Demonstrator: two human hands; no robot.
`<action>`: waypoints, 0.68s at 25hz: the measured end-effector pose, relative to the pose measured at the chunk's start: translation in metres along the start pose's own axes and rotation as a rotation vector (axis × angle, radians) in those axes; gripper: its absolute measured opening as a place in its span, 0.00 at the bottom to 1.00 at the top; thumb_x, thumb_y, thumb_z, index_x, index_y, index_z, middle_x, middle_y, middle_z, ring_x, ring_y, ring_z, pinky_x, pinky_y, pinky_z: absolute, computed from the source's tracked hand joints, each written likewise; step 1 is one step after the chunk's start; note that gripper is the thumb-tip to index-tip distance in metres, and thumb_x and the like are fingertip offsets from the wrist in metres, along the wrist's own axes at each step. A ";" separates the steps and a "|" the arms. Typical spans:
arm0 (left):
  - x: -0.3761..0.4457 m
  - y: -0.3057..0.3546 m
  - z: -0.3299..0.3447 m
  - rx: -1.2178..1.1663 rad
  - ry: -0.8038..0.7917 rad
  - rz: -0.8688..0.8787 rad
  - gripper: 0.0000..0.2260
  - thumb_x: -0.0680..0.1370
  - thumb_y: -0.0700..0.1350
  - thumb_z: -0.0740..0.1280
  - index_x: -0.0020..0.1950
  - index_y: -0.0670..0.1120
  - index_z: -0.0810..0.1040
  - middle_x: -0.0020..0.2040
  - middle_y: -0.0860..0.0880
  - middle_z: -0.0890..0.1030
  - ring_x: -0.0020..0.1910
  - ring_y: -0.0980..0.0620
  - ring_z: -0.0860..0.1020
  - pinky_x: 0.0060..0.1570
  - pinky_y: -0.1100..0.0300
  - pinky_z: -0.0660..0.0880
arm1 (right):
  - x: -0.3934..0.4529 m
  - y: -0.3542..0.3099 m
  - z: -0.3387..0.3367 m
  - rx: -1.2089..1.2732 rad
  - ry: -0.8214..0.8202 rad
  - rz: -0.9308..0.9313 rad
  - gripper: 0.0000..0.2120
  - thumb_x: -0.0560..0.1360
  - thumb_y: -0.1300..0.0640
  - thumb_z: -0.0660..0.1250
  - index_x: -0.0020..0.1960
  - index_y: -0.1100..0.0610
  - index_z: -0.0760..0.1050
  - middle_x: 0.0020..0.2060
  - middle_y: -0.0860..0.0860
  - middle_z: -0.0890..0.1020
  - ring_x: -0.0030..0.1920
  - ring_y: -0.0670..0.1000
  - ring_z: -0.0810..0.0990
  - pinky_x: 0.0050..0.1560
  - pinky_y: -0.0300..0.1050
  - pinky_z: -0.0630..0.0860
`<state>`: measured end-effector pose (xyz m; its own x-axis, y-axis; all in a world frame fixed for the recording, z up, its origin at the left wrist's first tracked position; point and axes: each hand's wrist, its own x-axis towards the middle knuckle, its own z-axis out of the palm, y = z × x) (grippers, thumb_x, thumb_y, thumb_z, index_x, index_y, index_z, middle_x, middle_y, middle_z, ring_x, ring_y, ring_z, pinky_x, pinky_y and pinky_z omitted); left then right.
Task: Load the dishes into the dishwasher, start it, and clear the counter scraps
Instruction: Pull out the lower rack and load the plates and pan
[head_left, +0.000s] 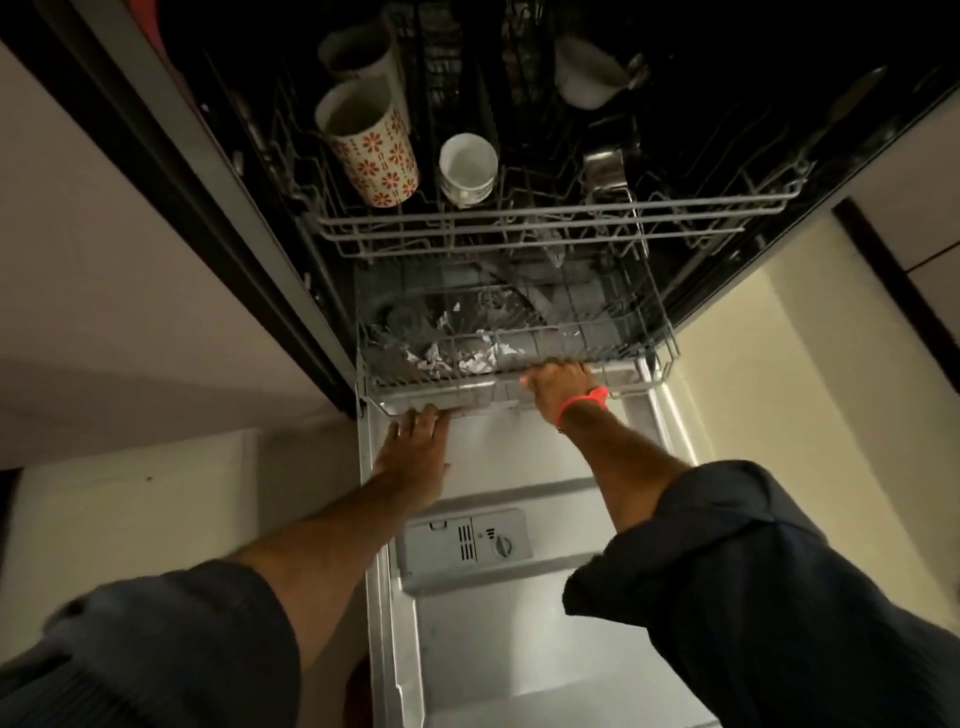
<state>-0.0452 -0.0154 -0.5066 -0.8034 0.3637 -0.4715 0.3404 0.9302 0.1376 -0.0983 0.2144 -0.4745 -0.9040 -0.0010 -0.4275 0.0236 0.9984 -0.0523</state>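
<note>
A: Nearest us is the open door (519, 649) of the dishwasher, lying flat, with the detergent dispenser (465, 545) set in its inner face. Both our arms reach over it.

B: And at the door's far end, our hands meet the lower rack (498, 364)?

A: Yes. Our left hand (415, 441) lies with fingers fairly straight, the tips against the front rail on the left. Our right hand (553, 387), with the red band at the wrist, has its fingers curled over the same rail further right, gripping it.

B: What is in that rack?

A: Glassy, glinting pieces, too blurred to name. Beyond and above, the upper rack (545, 218) carries the flowered mug (371, 150), a small white cup (467, 169), a plain mug (358, 54) behind, another white cup (587, 73) far right and a steel vessel (605, 166).

B: So how do we move the rack well?

A: We judge it best to press evenly with both hands, so the rack runs straight on its wheels and does not skew. Go slowly, so the glass does not knock together. Fingers should come clear of the rail before the door swings up.
</note>
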 end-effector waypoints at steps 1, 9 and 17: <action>-0.006 0.001 -0.001 0.060 -0.032 0.017 0.36 0.82 0.49 0.65 0.82 0.44 0.46 0.82 0.40 0.49 0.80 0.37 0.53 0.79 0.43 0.51 | -0.006 0.001 -0.001 -0.032 -0.060 -0.021 0.17 0.82 0.53 0.56 0.69 0.47 0.74 0.66 0.54 0.78 0.67 0.59 0.74 0.70 0.52 0.67; -0.107 0.046 0.050 0.122 -0.190 0.040 0.36 0.79 0.38 0.63 0.82 0.42 0.46 0.80 0.41 0.57 0.78 0.38 0.60 0.77 0.46 0.59 | -0.135 0.012 0.056 -0.078 -0.193 -0.073 0.19 0.79 0.61 0.60 0.65 0.44 0.74 0.60 0.50 0.80 0.63 0.56 0.75 0.64 0.51 0.70; -0.212 0.092 0.120 -0.009 -0.302 0.003 0.38 0.79 0.34 0.58 0.82 0.44 0.37 0.83 0.43 0.45 0.81 0.39 0.45 0.80 0.47 0.50 | -0.254 0.022 0.114 0.096 -0.205 -0.042 0.17 0.78 0.62 0.60 0.58 0.44 0.79 0.59 0.46 0.80 0.62 0.53 0.75 0.61 0.47 0.67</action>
<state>0.2152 -0.0129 -0.4986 -0.6202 0.3362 -0.7087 0.3368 0.9301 0.1465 0.1805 0.2297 -0.4704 -0.7999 -0.0641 -0.5968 0.0369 0.9872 -0.1554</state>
